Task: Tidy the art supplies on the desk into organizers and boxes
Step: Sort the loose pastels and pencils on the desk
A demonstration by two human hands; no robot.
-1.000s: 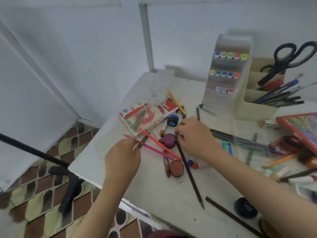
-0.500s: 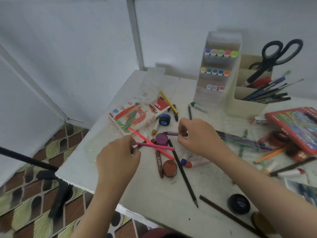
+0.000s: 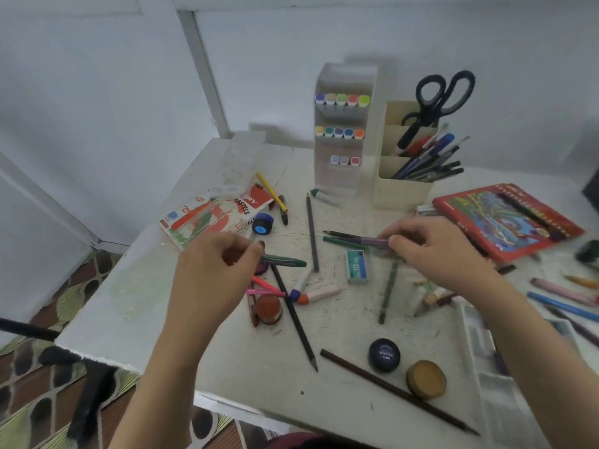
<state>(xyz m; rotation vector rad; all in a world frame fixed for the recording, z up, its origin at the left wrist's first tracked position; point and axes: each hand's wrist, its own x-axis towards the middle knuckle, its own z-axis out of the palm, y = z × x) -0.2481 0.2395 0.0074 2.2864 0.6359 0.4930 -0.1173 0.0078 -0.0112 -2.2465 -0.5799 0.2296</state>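
Loose pencils, crayons and paint pots lie scattered over the white desk (image 3: 181, 319). My left hand (image 3: 217, 273) is pinched on a dark green pen (image 3: 285, 262) that points right, just above the desk. Pink pencils (image 3: 264, 286) stick out beneath that hand; whether it holds them I cannot tell. My right hand (image 3: 434, 251) is closed on the end of a bundle of purple and green pencils (image 3: 353, 240) lying at the desk's middle. A clear marker organizer (image 3: 343, 176) and a cream pen holder (image 3: 403, 192) stand at the back.
Black scissors (image 3: 437, 98) stand in the pen holder. Also here: a pastels box (image 3: 210, 218) at left, a red pencil box (image 3: 505, 222) at right, an eraser (image 3: 356, 267), a black pencil (image 3: 295, 315), a black pot (image 3: 384, 354), a paint palette (image 3: 486, 377).
My right hand has moved right from the purple pot onto the bundle of purple and green pencils. My left hand now pinches a dark green pen. The view has shifted right.
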